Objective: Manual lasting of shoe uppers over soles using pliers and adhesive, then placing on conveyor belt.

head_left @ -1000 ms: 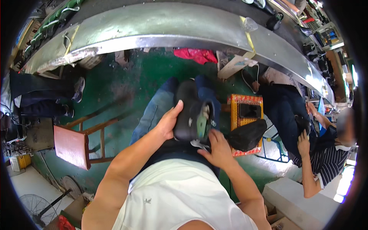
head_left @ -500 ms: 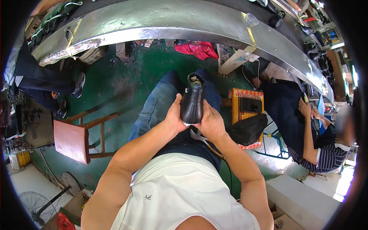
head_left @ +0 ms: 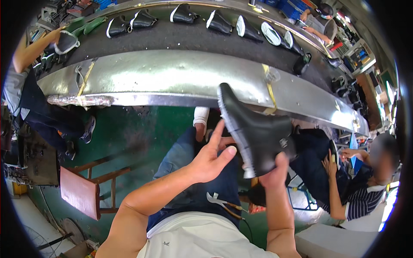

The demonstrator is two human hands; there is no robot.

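Observation:
A black ankle boot (head_left: 254,133) with a whitish bottom edge is held up over my lap, tilted with its toe pointing away and its bottom facing left. My right hand (head_left: 274,174) grips it by the back near the heel, thumb on the black upper. My left hand (head_left: 211,158) is open beside the bottom, forefinger stretched toward the white edge; whether it touches I cannot tell. Across my thighs lies a metal-headed tool with brown handles, like a pair of pincers (head_left: 223,203).
Beyond my knees runs a metal-edged conveyor bench (head_left: 172,71) carrying a row of black boots (head_left: 184,13). A stool (head_left: 79,193) stands at left. One person (head_left: 357,180) sits at right, another (head_left: 38,94) stands at left holding a boot, and someone works across the bench.
The boot has gone from upright in both hands over my lap to tilted, farther forward and right, in my right hand. My left hand has let go and opened. The view has tipped up toward the bench.

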